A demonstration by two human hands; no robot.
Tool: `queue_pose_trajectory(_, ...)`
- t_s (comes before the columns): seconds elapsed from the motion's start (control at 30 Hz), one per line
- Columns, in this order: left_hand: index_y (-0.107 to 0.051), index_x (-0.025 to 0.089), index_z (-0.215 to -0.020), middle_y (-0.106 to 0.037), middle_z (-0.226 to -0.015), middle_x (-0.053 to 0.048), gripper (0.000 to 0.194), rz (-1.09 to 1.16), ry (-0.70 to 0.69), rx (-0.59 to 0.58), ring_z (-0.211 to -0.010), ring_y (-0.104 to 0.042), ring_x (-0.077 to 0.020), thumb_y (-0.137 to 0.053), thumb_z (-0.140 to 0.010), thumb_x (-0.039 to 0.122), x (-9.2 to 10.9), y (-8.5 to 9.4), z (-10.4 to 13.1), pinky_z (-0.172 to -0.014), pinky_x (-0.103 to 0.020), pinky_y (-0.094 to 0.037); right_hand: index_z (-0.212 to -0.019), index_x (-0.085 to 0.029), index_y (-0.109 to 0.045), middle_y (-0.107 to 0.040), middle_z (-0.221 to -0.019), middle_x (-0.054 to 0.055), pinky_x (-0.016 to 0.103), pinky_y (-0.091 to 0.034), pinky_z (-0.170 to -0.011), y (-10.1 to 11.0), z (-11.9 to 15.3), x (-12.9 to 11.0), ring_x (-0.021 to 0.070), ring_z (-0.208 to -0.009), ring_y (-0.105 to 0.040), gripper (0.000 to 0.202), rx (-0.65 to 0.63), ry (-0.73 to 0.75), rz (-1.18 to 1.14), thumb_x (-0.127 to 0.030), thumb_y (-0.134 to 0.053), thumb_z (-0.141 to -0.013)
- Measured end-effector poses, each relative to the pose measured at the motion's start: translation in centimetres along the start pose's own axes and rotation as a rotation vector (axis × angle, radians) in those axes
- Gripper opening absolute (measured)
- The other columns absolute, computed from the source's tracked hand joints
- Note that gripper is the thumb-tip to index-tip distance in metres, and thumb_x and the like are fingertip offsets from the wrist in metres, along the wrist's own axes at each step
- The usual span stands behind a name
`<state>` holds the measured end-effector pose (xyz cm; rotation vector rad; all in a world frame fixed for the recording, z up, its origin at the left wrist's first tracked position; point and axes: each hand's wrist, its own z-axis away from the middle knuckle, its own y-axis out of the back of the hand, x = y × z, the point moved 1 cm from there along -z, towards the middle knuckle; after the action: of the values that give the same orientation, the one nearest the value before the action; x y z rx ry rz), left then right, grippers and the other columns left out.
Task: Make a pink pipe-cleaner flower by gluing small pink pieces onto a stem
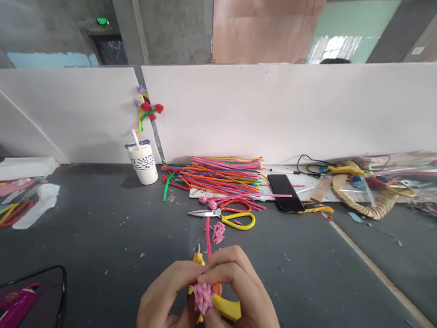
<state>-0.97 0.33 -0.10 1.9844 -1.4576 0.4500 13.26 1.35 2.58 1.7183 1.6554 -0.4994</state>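
Observation:
Both hands meet at the front of the table. My left hand (166, 305) and my right hand (244, 304) pinch a bumpy pink flower head (203, 297) of bent pipe cleaner between their fingertips. A straight pink pipe cleaner (208, 239) sticks up just beyond the fingers; where its lower end goes is hidden. Beneath the hands lies a yellow tool (228, 308) with an orange part and a narrow tip, which looks like a glue gun, mostly covered. Farther away are a loose pink pipe-cleaner piece (218, 233) and scissors (238, 220) with yellow and red handles.
Behind the scissors lies a pile of coloured pipe cleaners (221, 174), with a phone (285, 192) to its right. A white cup (143, 163) stands left. A purple corded device (13, 306) and another pair of scissors (7, 215) lie at left; a woven ring (371, 209) is at right.

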Motion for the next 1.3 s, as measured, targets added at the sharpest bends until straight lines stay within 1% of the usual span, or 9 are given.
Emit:
queue_pose_trajectory(0.17, -0.067, 0.017, -0.103, -0.076, -0.091, -0.010, 0.017, -0.005, 0.011, 0.038, -0.083, -0.073, -0.0200, -0.060, -0.091, 0.026, -0.5, 0.1, 0.7, -0.062, -0.019, -0.055, -0.091, -0.024, -0.055, -0.059, -0.088, 0.000, 0.025, -0.051, -0.068, 0.0, -0.1, -0.2, 0.0134, -0.078, -0.059, 0.031, 0.006, 0.001, 0.011, -0.001, -0.055, -0.071)
queue_pose_trajectory(0.3, -0.068, 0.021, -0.101, -0.075, -0.087, -0.006, 0.015, 0.080, 0.073, -0.010, -0.072, -0.071, -0.0178, -0.062, -0.088, 0.021, -0.3, 0.5, 0.2, -0.060, -0.021, -0.054, -0.094, -0.024, -0.055, -0.059, -0.091, 0.000, 0.026, -0.051, -0.073, 0.2, -0.2, -0.5, 0.0142, -0.082, -0.060, 0.030, -0.013, 0.001, -0.005, -0.005, -0.062, -0.072)
queue_pose_trajectory(0.43, -0.073, 0.022, -0.083, -0.068, -0.070, -0.001, 0.009, 0.270, 0.367, 0.011, -0.060, -0.063, -0.0146, -0.067, -0.083, 0.029, 0.4, 0.5, -0.3, -0.056, -0.021, -0.051, -0.096, -0.023, -0.058, -0.059, -0.094, 0.002, 0.027, -0.051, -0.075, 0.8, -0.3, -0.9, 0.0156, -0.085, -0.060, 0.025, -0.066, -0.017, -0.034, -0.010, -0.061, -0.075)
queue_pose_trajectory(0.53, -0.071, 0.019, -0.074, -0.062, -0.067, 0.000, 0.020, 0.445, 0.594, -0.003, -0.050, -0.054, -0.0109, -0.070, -0.081, 0.038, 0.9, 0.1, -0.3, -0.047, -0.020, -0.046, -0.092, -0.022, -0.059, -0.061, -0.091, 0.002, 0.026, -0.051, -0.073, 1.4, -0.6, -1.0, 0.0149, -0.082, -0.060, 0.021, -0.063, -0.037, -0.002, -0.008, -0.059, -0.076)
queue_pose_trajectory(0.6, -0.071, 0.018, -0.074, -0.060, -0.066, 0.000, 0.023, 0.499, 0.650, -0.026, -0.046, -0.050, -0.0092, -0.068, -0.082, 0.039, 1.1, -0.1, -0.4, -0.043, -0.019, -0.042, -0.093, -0.023, -0.060, -0.062, -0.091, 0.002, 0.026, -0.051, -0.074, 1.7, -0.7, -0.8, 0.0151, -0.083, -0.061, 0.023, -0.055, -0.055, 0.015, -0.007, -0.060, -0.077)
queue_pose_trajectory(0.67, -0.071, 0.019, -0.075, -0.059, -0.064, 0.000, 0.021, 0.457, 0.578, -0.046, -0.047, -0.051, -0.0095, -0.066, -0.085, 0.036, 1.0, -0.1, -0.6, -0.042, -0.019, -0.042, -0.097, -0.023, -0.062, -0.063, -0.093, 0.003, 0.027, -0.052, -0.077, 1.9, -0.9, -0.7, 0.0160, -0.086, -0.062, 0.026, -0.072, -0.068, 0.026, -0.007, -0.062, -0.077)
queue_pose_trajectory(0.8, -0.071, 0.023, -0.090, -0.066, -0.068, 0.000, 0.009, 0.179, 0.262, -0.075, -0.054, -0.059, -0.0119, -0.063, -0.087, 0.023, 0.6, 0.4, -0.9, -0.051, -0.019, -0.048, -0.096, -0.023, -0.064, -0.064, -0.094, 0.004, 0.027, -0.052, -0.078, 2.2, -1.2, -0.5, 0.0160, -0.087, -0.062, 0.024, -0.132, -0.054, 0.063, -0.006, -0.061, -0.079)
queue_pose_trajectory(0.93, -0.063, 0.024, -0.113, -0.074, -0.081, -0.002, 0.028, -0.060, 0.039, -0.081, -0.057, -0.065, -0.0128, -0.062, -0.086, 0.016, 0.4, 0.7, -0.5, -0.055, -0.019, -0.052, -0.090, -0.022, -0.061, -0.064, -0.093, 0.004, 0.026, -0.052, -0.076, 1.9, -1.0, -0.7, 0.0153, -0.085, -0.062, 0.020, -0.103, -0.028, 0.089, -0.006, -0.059, -0.078)
queue_pose_trajectory(1.3, -0.063, 0.023, -0.107, -0.076, -0.082, -0.004, 0.017, -0.088, 0.022, -0.144, -0.064, -0.071, -0.0152, -0.056, -0.091, 0.023, 1.1, 0.7, -0.8, -0.061, -0.019, -0.055, -0.088, -0.022, -0.058, -0.062, -0.091, 0.003, 0.025, -0.051, -0.072, 1.6, -0.7, -0.6, 0.0146, -0.081, -0.060, 0.020, -0.055, 0.012, 0.141, -0.006, -0.061, -0.076)
